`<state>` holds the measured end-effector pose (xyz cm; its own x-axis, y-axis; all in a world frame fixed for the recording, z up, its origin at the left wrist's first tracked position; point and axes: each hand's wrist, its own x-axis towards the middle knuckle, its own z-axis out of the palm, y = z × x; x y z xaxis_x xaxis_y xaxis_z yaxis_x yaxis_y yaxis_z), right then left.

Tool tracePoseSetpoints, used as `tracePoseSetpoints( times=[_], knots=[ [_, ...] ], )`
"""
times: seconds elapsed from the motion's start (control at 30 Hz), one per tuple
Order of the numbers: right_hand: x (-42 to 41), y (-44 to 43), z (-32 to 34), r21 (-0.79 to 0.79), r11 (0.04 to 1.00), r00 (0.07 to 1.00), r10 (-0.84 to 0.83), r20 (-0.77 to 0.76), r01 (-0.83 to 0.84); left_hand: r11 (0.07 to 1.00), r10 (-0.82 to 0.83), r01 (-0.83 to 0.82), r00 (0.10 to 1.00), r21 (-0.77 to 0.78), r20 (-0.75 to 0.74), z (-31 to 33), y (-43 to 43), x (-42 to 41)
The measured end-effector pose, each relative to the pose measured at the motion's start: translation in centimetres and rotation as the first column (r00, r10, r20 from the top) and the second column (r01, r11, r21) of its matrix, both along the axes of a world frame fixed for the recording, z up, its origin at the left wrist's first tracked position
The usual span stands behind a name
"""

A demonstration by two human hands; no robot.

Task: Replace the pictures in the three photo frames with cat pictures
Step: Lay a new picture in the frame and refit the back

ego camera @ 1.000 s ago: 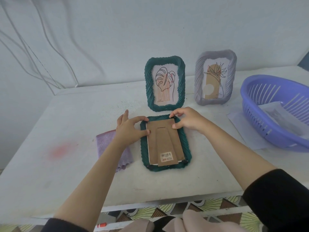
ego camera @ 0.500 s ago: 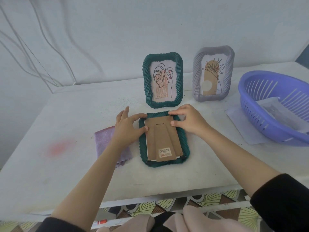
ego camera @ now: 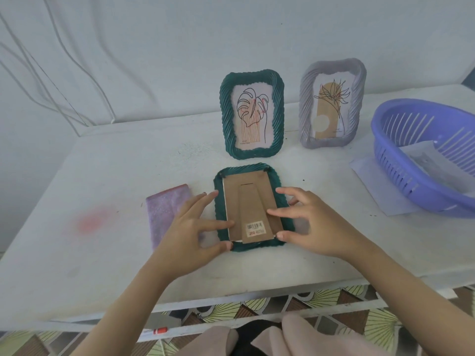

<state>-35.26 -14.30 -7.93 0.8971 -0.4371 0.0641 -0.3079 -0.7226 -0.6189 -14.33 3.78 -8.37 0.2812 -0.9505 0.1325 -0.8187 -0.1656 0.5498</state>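
Note:
A dark green frame (ego camera: 245,170) lies face down on the white table (ego camera: 128,170), its brown cardboard back (ego camera: 246,196) with a barcode sticker facing up. My left hand (ego camera: 191,231) rests at the frame's lower left, fingertips on the cardboard's edge and the frame's bottom corner. My right hand (ego camera: 312,222) is at the lower right, fingers spread, touching the cardboard and the bottom right corner. Behind stand a second green frame (ego camera: 252,114) with a leaf drawing and a lilac frame (ego camera: 332,104) with a flower drawing.
A purple cloth (ego camera: 162,211) lies left of the flat frame. A blue slotted basket (ego camera: 424,155) with white sheets inside sits at the right on a sheet of paper (ego camera: 372,181). The wall is close behind the table. The table's front edge is near my body.
Both hands have slid from the upper corners of the flat frame down to its lower corners. The camera view has shifted slightly.

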Motion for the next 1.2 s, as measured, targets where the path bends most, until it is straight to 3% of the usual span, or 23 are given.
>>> tracePoseSetpoints(
  times=[0.2, 0.57, 0.77, 1.2],
  knots=[
    [-0.3, -0.1, -0.4, 0.06, 0.998, 0.999, -0.022, 0.023, 0.021, 1.0, -0.002, 0.004, 0.997, -0.019, 0.074, 0.1, -0.4, 0.0],
    [-0.3, 0.8, -1.0, -0.095, 0.994, 0.992, -0.039, 0.12, 0.051, 0.995, -0.086, 0.098, 0.951, -0.025, 0.297, 0.8, -0.8, -0.1],
    [0.1, 1.5, -1.7, -0.084, 0.991, 0.977, -0.087, 0.196, 0.105, 0.979, -0.131, 0.181, 0.915, -0.098, 0.382, 0.6, -0.9, -1.0],
    [0.3, 1.7, -1.6, -0.098, 0.989, 0.981, -0.091, 0.174, 0.109, 0.955, -0.182, 0.276, 0.835, -0.11, 0.519, 0.5, -1.5, -1.3]
  ],
)
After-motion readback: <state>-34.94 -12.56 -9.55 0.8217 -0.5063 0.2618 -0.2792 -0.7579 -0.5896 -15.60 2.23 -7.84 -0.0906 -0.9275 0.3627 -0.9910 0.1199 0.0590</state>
